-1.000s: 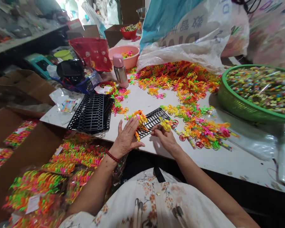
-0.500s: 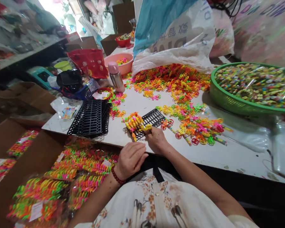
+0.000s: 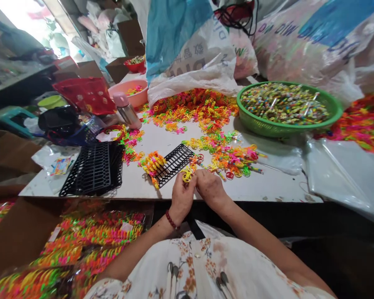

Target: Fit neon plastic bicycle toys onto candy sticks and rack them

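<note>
My left hand [image 3: 183, 195], with a red bead bracelet at its wrist, pinches a small yellow plastic toy piece [image 3: 187, 175] with a round ring. Against it, my right hand [image 3: 210, 187] has its fingers closed at the same piece; its fingertips are partly hidden. Just beyond the hands a black plastic grid rack [image 3: 176, 162] lies on the table, its left end carrying a row of yellow, orange and pink toy pieces [image 3: 154, 165]. To the right is a loose pile of coloured toy pieces [image 3: 232, 160], some with patterned sticks.
Black grid racks [image 3: 90, 170] are stacked at the left, near a pink-lidded flask [image 3: 126, 110]. A green basket [image 3: 277, 132] of small wrapped items stands right. A large white-and-blue sack [image 3: 187, 45] spills toy pieces. Below the table edge, a carton holds bagged toys [image 3: 90, 232].
My left hand has risen from the table edge to meet the right hand and grip the yellow piece. My right hand has drawn away from the rack. The view has turned right.
</note>
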`<state>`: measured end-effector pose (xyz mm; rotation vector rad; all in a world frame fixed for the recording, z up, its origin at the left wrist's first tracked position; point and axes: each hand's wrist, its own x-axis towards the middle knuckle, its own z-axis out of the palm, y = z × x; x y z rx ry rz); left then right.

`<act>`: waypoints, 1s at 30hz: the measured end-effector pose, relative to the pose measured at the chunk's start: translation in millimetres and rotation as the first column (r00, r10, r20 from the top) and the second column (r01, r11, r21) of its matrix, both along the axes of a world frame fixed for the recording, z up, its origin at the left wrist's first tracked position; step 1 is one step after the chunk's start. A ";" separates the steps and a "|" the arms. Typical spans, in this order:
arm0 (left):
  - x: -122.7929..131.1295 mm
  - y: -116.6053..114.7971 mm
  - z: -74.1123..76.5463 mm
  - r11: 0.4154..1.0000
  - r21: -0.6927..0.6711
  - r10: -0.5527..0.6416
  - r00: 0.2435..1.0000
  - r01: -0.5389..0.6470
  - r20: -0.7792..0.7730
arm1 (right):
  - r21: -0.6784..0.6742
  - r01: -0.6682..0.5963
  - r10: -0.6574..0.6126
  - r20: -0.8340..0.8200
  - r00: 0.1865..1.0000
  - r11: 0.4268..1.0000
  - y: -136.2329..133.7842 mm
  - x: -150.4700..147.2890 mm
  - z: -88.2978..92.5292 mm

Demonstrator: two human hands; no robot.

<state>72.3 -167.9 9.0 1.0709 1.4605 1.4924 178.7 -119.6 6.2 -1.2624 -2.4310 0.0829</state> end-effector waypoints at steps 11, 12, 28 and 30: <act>-11.5 5.7 -22.7 0.995 -0.101 0.045 0.790 0.022 0.611 | -0.048 -0.005 0.005 -0.005 1.000 0.999 0.1 29.6 -33.6; -15.3 2.5 -23.7 0.992 -0.120 0.040 0.784 0.044 0.620 | -0.053 -0.018 0.018 -0.011 1.000 0.998 -0.5 30.2 -35.8; -23.0 -23.6 -22.4 0.975 -0.190 0.025 0.793 0.116 0.609 | -0.152 -0.119 0.019 -0.538 0.843 0.981 -6.9 46.9 -11.3; -22.0 -25.7 -20.2 0.971 -0.199 0.013 0.803 0.132 0.595 | -0.219 -0.167 -0.008 -0.628 0.778 0.961 -10.0 47.9 -4.5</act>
